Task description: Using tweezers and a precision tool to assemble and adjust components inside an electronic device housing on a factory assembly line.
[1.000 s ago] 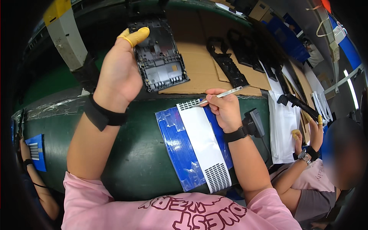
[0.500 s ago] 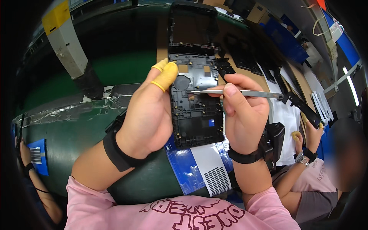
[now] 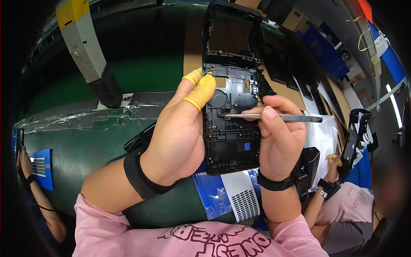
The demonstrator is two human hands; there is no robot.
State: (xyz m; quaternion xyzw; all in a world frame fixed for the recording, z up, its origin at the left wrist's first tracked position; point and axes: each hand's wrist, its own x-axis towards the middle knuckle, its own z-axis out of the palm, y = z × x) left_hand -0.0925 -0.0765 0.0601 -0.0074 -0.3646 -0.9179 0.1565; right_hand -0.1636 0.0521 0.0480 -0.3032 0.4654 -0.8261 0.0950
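My left hand [image 3: 182, 128], with yellow finger cots on thumb and finger, grips the left edge of a long black plastic housing [image 3: 233, 147]. The housing stands tilted up in front of me, with a frame-like opening at its top and ribs, small brass-coloured inserts and a round recess lower down. A pair of metal tweezers [image 3: 295, 117] is pinched in my right hand [image 3: 280, 137]. Their tips reach into the housing just below the round recess. Whether anything small sits between the tips, I cannot tell.
Below the housing lies a blue sheet [image 3: 209, 201] with a white perforated label [image 3: 245, 203]. More black plastic parts [image 3: 278, 70] lie on cardboard at the back right. A grey-and-yellow post [image 3: 83, 43] rises at the left. Co-workers sit on both sides; the right one holds a black frame [image 3: 354, 132].
Both hands, the housing and the tweezers have shifted slightly right and down in the view. The tweezer tips stay at the same area. The co-worker at right has raised and turned a black frame.
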